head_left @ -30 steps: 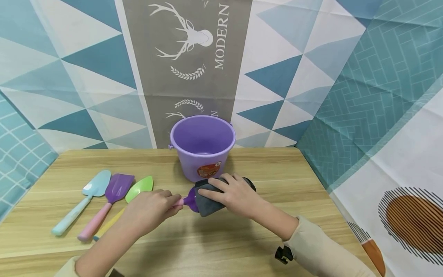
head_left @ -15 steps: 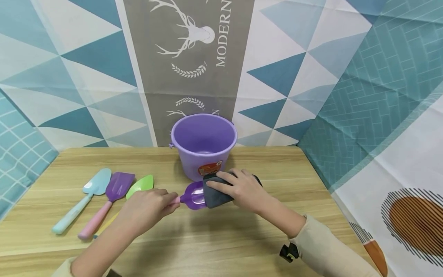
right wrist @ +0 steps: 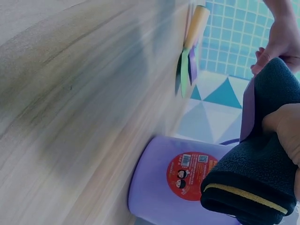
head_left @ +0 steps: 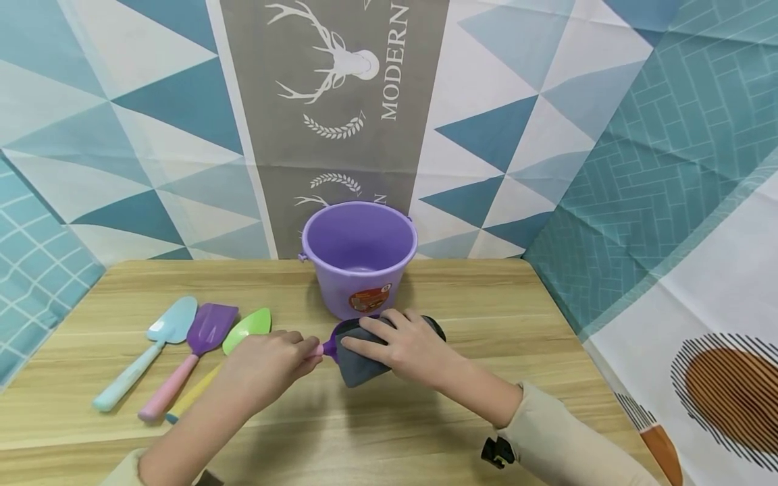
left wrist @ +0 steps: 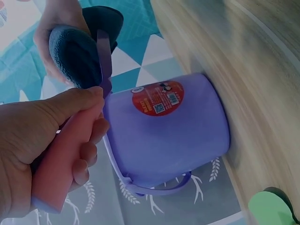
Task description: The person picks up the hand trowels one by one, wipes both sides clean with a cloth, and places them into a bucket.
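My left hand (head_left: 267, 368) grips the pink handle (left wrist: 70, 154) of a purple toy shovel (right wrist: 247, 112), its fingers wrapped round it in the left wrist view. The shovel is held above the table, with most of its blade hidden by a folded dark grey cloth (head_left: 361, 361). My right hand (head_left: 413, 347) holds that cloth against the blade, fingers spread over the top and thumb beneath. In the right wrist view the cloth looks thick and fuzzy, with a yellow line at its folded edge. Just behind the hands stands a purple bucket (head_left: 358, 270) with a red label.
On the left of the wooden table (head_left: 486, 290) lie a light blue trowel (head_left: 173, 320), a purple flat shovel (head_left: 209, 327) with a pink handle, and a green trowel (head_left: 249, 331) with a yellow handle, partly behind my left forearm. A patterned cloth backdrop (head_left: 328, 148) rises behind the table.
The right hand slid the cloth right along the blade, baring more of it half a second ago, then came back left toward the handle. The left hand keeps its grip almost in place.
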Motion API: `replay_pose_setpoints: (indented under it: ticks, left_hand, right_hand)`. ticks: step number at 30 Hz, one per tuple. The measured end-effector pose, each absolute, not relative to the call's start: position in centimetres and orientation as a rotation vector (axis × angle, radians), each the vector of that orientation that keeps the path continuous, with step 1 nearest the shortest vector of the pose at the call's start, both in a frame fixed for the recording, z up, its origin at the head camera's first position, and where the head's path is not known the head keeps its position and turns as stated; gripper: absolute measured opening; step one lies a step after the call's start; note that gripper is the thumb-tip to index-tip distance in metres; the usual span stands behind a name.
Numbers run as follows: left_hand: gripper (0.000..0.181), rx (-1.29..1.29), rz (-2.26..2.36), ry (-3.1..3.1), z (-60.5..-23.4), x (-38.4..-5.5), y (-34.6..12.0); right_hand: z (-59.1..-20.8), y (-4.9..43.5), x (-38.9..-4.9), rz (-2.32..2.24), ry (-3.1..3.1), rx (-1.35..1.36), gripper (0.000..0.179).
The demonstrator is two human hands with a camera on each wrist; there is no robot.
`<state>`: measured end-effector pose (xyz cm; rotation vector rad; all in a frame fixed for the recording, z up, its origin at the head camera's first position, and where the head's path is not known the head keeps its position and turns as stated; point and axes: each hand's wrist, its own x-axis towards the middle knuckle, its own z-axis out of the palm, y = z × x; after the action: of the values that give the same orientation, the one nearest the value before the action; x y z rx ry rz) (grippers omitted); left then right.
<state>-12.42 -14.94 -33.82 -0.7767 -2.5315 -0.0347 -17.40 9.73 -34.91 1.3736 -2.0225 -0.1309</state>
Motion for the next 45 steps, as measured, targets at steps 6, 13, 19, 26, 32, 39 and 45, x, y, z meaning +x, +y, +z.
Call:
replay_pose_setpoints:
  ticks: [6, 13, 19, 26, 32, 39, 45]
  left_hand:
    - [0.024, -0.781, -0.004, -2.496, -33.8, -12.3, -15.0]
    - [0.023, -0.794, -0.002, -2.452, -33.9, -12.3, -15.7]
    - [0.022, -0.766, -0.025, -2.454, -34.0, -12.2, -16.0]
    - [0.021, -0.748, -0.023, -2.516, -33.9, -12.2, -15.5]
    - [0.024, -0.741, -0.026, -2.566, -33.6, -12.1, -14.6]
    - [0.022, -0.744, 0.019, -2.522, -33.5, -12.1, -14.0]
    - [0.022, -0.756, -0.021, -2.538, -33.4, -12.1, -14.3]
  right_hand:
    - [-35.0, 10.1, -17.3, -0.099, -2.079, 1.364, 0.045]
    - [-35.1, 11.4, -17.7, -0.096, -2.109, 1.332, 0.048]
    - [-34.7, 12.0, -18.0, -0.075, -2.112, 1.277, 0.052]
    - [-34.5, 11.2, -17.8, 0.0, -2.094, 1.235, 0.06]
    - [-34.8, 9.8, -17.5, -0.009, -2.031, 1.209, 0.047]
    - [-35.7, 9.2, -17.5, -0.151, -1.933, 1.146, 0.032]
    - [-35.8, 9.7, -17.3, -0.204, -1.94, 1.158, 0.034]
